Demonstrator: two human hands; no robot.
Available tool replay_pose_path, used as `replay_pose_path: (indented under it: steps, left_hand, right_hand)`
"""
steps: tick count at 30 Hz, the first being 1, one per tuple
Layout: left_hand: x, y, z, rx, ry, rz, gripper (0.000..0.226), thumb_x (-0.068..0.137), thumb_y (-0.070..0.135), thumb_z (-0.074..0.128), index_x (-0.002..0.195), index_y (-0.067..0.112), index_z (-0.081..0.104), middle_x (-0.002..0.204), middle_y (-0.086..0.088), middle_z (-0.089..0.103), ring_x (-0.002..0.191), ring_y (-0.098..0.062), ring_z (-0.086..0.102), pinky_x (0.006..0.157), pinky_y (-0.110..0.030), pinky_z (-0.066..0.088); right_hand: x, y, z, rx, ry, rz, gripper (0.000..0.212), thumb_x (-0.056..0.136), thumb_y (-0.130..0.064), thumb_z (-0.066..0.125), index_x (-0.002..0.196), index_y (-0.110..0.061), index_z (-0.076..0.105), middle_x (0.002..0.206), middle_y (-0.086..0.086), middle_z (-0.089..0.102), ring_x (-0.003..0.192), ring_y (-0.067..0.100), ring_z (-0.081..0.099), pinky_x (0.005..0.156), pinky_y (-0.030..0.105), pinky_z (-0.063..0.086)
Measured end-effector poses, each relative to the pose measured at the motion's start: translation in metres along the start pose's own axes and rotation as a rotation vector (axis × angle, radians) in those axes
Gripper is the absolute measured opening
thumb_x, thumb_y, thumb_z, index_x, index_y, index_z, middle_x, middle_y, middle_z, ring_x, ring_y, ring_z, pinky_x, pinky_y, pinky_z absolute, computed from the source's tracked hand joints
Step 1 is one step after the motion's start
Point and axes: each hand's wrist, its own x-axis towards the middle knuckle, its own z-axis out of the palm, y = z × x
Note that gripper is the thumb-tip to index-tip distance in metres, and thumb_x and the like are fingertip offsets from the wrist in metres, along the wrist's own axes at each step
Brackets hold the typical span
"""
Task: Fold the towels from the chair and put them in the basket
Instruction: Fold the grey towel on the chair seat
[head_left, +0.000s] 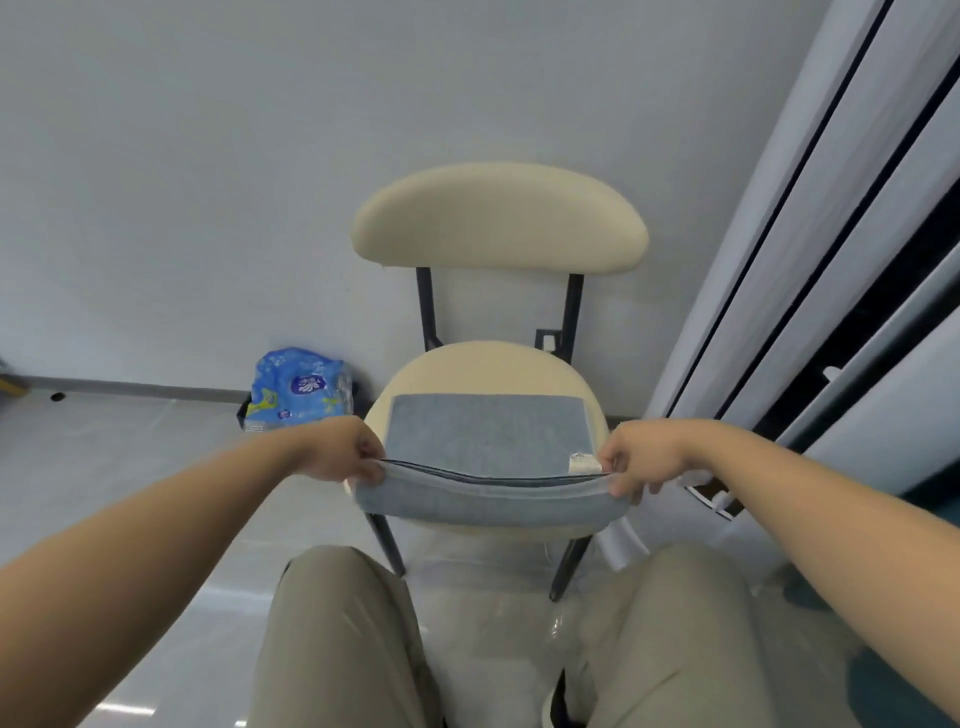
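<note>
Chair seat (493, 364) w/ blue towel (488, 431), L hand (337, 452) pinching near-left corner, R hand (644, 457) pinching near-right corner

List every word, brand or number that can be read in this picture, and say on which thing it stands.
Nothing here can be read.
On the blue package: a round logo, too blurred to read.
On the white tag of the towel: print too small to read.
</note>
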Motion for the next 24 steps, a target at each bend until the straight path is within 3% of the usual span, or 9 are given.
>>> replay_pose_path:
  steps: [2, 5, 7, 9, 12, 18, 20, 22, 24]
  left_hand:
    - [0.017, 0.0, -0.013, -0.025, 0.081, -0.013, 0.008, 0.093, 0.03, 0.065, 0.097, 0.028, 0.071, 0.092, 0.006, 0.068, 0.084, -0.011, 0.062, 0.078, -0.029, 0.051]
    - [0.054, -0.002, -0.028, -0.096, 0.188, -0.042, 0.013, 0.095, 0.03, 0.062, 0.104, 0.023, 0.068, 0.1, 0.001, 0.067, 0.09, -0.019, 0.065, 0.084, -0.037, 0.056]
    - [0.081, -0.005, -0.032, -0.092, 0.223, -0.058, 0.017, 0.097, 0.03, 0.06, 0.109, 0.021, 0.067, 0.104, 0.0, 0.066, 0.09, -0.019, 0.064, 0.082, -0.035, 0.054]
    - [0.109, -0.009, -0.032, -0.06, 0.242, -0.073, 0.02, 0.098, 0.029, 0.059, 0.113, 0.019, 0.068, 0.108, -0.001, 0.066, 0.092, -0.019, 0.061, 0.082, -0.032, 0.049]
    - [0.147, -0.017, -0.026, -0.013, 0.232, -0.097, 0.026, 0.097, 0.027, 0.059, 0.117, 0.016, 0.072, 0.118, -0.005, 0.069, 0.106, -0.024, 0.061, 0.091, -0.033, 0.049]
    - [0.189, -0.024, -0.014, -0.008, 0.255, -0.136, 0.03, 0.097, 0.027, 0.06, 0.122, 0.016, 0.07, 0.124, -0.008, 0.068, 0.116, -0.028, 0.06, 0.095, -0.032, 0.047]
    - [0.196, -0.028, -0.011, 0.003, 0.248, -0.135, 0.028, 0.096, 0.026, 0.06, 0.12, 0.016, 0.069, 0.122, -0.007, 0.068, 0.113, -0.027, 0.061, 0.092, -0.032, 0.047]
    - [0.201, -0.03, -0.01, 0.013, 0.235, -0.145, 0.026, 0.094, 0.026, 0.061, 0.119, 0.019, 0.064, 0.119, -0.007, 0.067, 0.108, -0.027, 0.061, 0.088, -0.033, 0.048]
    - [0.203, -0.03, -0.011, 0.008, 0.201, -0.14, 0.031, 0.094, 0.026, 0.062, 0.125, 0.021, 0.057, 0.121, -0.006, 0.065, 0.106, -0.026, 0.06, 0.09, -0.035, 0.049]
  right_hand:
    - [0.01, 0.003, -0.017, 0.06, 0.098, 0.01, 0.012, 0.098, -0.021, 0.064, 0.103, -0.012, 0.069, 0.103, 0.007, 0.074, 0.088, 0.016, 0.074, 0.077, 0.033, 0.061]
    - [0.04, 0.012, -0.038, 0.196, 0.314, 0.052, 0.014, 0.099, -0.019, 0.058, 0.104, -0.013, 0.07, 0.089, 0.007, 0.073, 0.066, 0.014, 0.066, 0.061, 0.029, 0.055]
    - [0.066, 0.017, -0.048, 0.213, 0.392, 0.075, 0.013, 0.099, -0.019, 0.057, 0.1, -0.016, 0.069, 0.087, 0.006, 0.071, 0.064, 0.014, 0.063, 0.059, 0.028, 0.052]
    - [0.095, 0.022, -0.054, 0.198, 0.388, 0.092, 0.012, 0.099, -0.02, 0.056, 0.097, -0.02, 0.068, 0.094, 0.007, 0.072, 0.074, 0.017, 0.067, 0.064, 0.032, 0.055]
    - [0.131, 0.033, -0.058, 0.202, 0.36, 0.135, 0.016, 0.099, -0.019, 0.057, 0.108, -0.014, 0.069, 0.101, 0.011, 0.073, 0.086, 0.028, 0.07, 0.072, 0.038, 0.058]
    - [0.171, 0.053, -0.058, 0.172, 0.374, 0.139, 0.025, 0.1, -0.02, 0.06, 0.121, -0.009, 0.067, 0.106, 0.002, 0.058, 0.077, 0.012, 0.053, 0.076, 0.028, 0.043]
    - [0.179, 0.057, -0.055, 0.191, 0.39, 0.123, 0.024, 0.098, -0.019, 0.063, 0.12, -0.011, 0.067, 0.108, 0.003, 0.061, 0.07, 0.004, 0.049, 0.068, 0.022, 0.043]
    - [0.184, 0.061, -0.053, 0.214, 0.398, 0.103, 0.027, 0.097, -0.018, 0.064, 0.124, -0.016, 0.063, 0.114, 0.004, 0.062, 0.073, 0.005, 0.052, 0.059, 0.018, 0.04]
    - [0.185, 0.061, -0.053, 0.193, 0.367, 0.084, 0.037, 0.097, -0.018, 0.063, 0.134, -0.019, 0.059, 0.116, 0.004, 0.06, 0.08, 0.011, 0.055, 0.066, 0.019, 0.044]
